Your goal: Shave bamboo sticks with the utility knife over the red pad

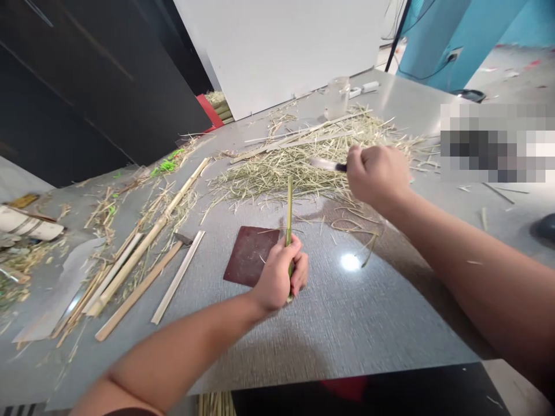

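My left hand (280,270) is closed round a narrow green bamboo strip (289,202), which stands upright with its lower end close to the table. Behind that hand lies a dark red square sheet (243,254), partly covered by it. In my right hand (379,176), raised to the right, is a knife (323,164). Its dark handle sits in the fist, and the pale blade, smeared by motion, points left. The blade is apart from the strip. Beneath and beyond it spreads a heap of pale bamboo shavings (277,179).
On the left lie a hammer (143,289), a pale split strip (178,277) and a long bamboo pole (151,234). A clear jar (337,98) stands behind the shavings, before a white panel (286,46). The grey table (368,318) ends near me.
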A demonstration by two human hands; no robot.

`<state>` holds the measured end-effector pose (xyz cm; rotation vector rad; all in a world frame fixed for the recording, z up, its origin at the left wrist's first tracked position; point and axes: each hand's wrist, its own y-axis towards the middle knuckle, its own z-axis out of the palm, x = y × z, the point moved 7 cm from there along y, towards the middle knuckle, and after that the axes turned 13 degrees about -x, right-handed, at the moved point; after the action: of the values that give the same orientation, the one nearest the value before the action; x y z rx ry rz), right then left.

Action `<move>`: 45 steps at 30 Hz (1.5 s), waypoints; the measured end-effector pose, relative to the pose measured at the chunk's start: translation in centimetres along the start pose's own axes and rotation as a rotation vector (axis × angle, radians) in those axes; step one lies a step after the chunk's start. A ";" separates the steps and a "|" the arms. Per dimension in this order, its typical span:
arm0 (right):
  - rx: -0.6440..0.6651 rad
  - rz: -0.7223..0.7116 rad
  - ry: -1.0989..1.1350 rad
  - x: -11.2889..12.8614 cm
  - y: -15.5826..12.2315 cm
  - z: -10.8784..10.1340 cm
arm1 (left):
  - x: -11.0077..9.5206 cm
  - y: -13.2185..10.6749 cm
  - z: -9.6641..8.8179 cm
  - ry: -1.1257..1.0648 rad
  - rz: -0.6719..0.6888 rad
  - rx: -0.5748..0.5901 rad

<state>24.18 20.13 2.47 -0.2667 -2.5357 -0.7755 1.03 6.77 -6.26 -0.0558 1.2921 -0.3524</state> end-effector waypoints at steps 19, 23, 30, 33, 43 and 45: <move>0.361 -0.291 -0.103 5.8 -6.0 2.6 | 0.8 -1.1 -0.4 0.084 -0.096 -0.100; 0.152 -0.068 -0.131 0.8 -0.8 1.7 | 0.9 -1.7 0.2 0.137 -0.082 0.006; 0.044 -0.080 -0.010 1.1 -1.0 0.9 | 0.3 0.0 -0.2 -0.042 -0.037 -0.004; 0.193 -0.200 0.022 4.2 -4.3 1.7 | 0.1 0.2 0.0 -0.063 -0.043 -0.009; 0.466 -0.423 -0.156 8.0 -9.6 3.0 | 1.1 0.0 -1.0 0.080 -0.083 -0.062; 0.458 -0.439 -0.160 7.9 -9.5 3.0 | 1.1 -0.2 -1.0 0.106 -0.070 -0.062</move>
<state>13.18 14.44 -0.38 0.4058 -2.8736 -0.3026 0.27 6.43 -7.52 -0.1365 1.4086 -0.3797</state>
